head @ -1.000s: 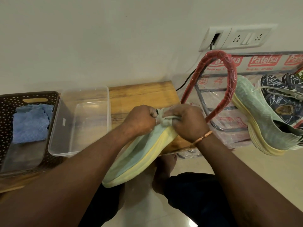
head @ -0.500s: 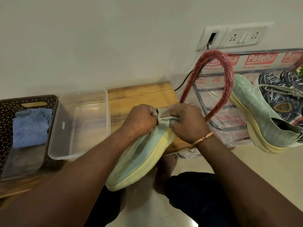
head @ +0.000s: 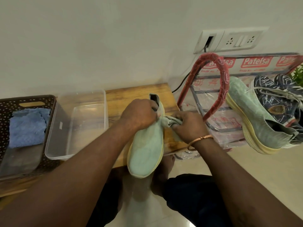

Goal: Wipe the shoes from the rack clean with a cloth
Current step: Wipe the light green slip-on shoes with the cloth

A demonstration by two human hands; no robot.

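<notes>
The rack [head: 225, 79] runs off the right edge.

Support 1: low wooden table [head: 137, 94] against the far wall, grain visible, left and centre of scene. Directly on it: brown perforated basket [head: 9, 105] at far left; clear plastic tub [head: 85, 125] just beside it on the right, walls touching or nearly so, cannot tell which.

Support 2: shoe rack [head: 211, 57], right of the table, frame wrapped in red, shelves under clear printed plastic. On it: mint-green shoe [head: 255, 115], yellow sole, tilted; dark blue patterned shoes [head: 270, 90] with white laces behind it.

Support 3: pale glossy floor [head: 246, 169], bearing table and rack.
</notes>
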